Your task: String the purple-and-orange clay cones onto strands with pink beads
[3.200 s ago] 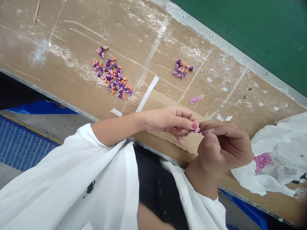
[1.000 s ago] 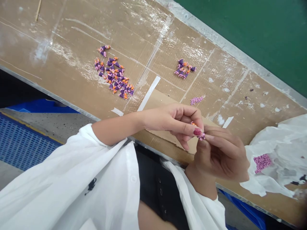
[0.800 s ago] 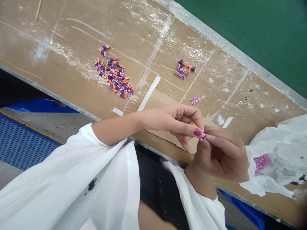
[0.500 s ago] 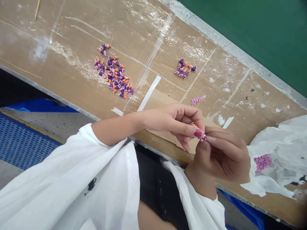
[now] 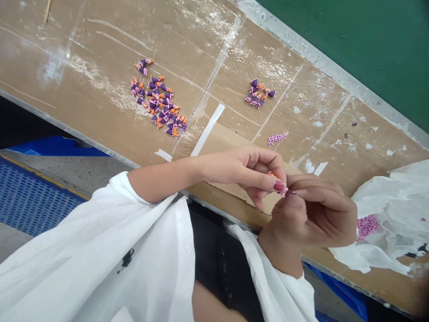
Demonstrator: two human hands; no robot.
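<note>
My left hand point(image 5: 246, 167) is closed in a pinch around a small figurine point(image 5: 272, 175), mostly hidden by the fingers; an orange bit and a pink edge show. Right beside its fingertips, my right hand point(image 5: 317, 212) is closed, with thumb and forefinger pinching a tiny purple piece point(image 5: 294, 193). Beyond the hands on the table lies a small heap of pink-and-purple beads or bits point(image 5: 276, 139). Farther back is a little group of purple figurines point(image 5: 259, 93) with orange tops and pink edges. A larger group of similar figurines point(image 5: 162, 107) lies to the left.
Brown cardboard point(image 5: 110, 94) covers the table, with a taped sheet point(image 5: 221, 138) under the hands. A white plastic bag point(image 5: 398, 201) at the right holds many pink bits point(image 5: 368, 226). A thin stick point(image 5: 47, 11) lies far left. Two dark crumbs lie at the right.
My right hand has drawn slightly to the right, away from the figurine, and a tiny purple piece now shows at its fingertips. My left hand stays almost in place.
</note>
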